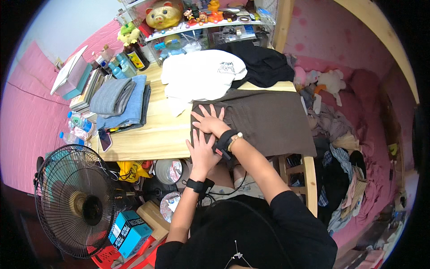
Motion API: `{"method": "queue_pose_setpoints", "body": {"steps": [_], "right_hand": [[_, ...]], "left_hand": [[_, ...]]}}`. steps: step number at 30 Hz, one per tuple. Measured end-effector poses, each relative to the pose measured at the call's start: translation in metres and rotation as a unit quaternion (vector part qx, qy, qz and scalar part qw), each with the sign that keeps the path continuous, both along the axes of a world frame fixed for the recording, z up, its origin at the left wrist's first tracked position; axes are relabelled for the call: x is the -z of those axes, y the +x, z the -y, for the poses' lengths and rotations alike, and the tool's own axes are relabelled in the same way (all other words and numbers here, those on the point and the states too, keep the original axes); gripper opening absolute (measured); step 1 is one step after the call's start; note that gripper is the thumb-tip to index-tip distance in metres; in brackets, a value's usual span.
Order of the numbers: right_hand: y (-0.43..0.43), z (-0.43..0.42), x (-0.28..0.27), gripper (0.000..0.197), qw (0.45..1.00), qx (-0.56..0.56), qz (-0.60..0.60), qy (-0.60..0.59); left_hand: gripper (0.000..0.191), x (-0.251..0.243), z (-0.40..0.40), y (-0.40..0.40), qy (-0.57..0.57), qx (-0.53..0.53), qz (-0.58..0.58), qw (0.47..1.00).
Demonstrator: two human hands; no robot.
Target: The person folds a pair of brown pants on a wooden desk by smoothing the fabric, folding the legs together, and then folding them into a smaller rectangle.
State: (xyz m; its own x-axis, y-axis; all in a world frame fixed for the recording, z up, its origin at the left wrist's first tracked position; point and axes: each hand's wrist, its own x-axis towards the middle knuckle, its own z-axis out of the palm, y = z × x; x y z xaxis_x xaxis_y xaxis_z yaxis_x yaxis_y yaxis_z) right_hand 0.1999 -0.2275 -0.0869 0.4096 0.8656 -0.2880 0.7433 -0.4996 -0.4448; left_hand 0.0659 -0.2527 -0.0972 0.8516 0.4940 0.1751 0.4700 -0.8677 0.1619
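A dark brown-grey garment lies spread across the right half of the wooden table, its near edge hanging over the front. My left hand rests palm down on its left end, fingers spread, near the table's front edge. Just beyond, my right hand presses flat on the same cloth with fingers apart; its forearm crosses over from the right. Neither hand grips anything. Behind the garment lies a crumpled white T-shirt with printed lettering, and a black garment is heaped beside it.
Folded jeans and grey cloth are stacked on the left, near a phone and plastic bottles. A black fan stands at the front left. Shelves with figurines rise behind. A bed with clothes is to the right.
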Motion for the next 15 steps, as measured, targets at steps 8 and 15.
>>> {"method": "queue_pose_setpoints", "body": {"steps": [8,15], "right_hand": [[0.014,0.089,-0.004,0.053,0.961,0.061,0.212,0.166],[0.024,0.120,0.012,0.050,0.955,0.072,0.200,0.209]], "left_hand": [[0.076,0.001,0.004,0.001,-0.008,-0.018,0.011,1.000],[0.074,-0.003,-0.019,-0.005,-0.233,0.000,0.231,0.945]]}}
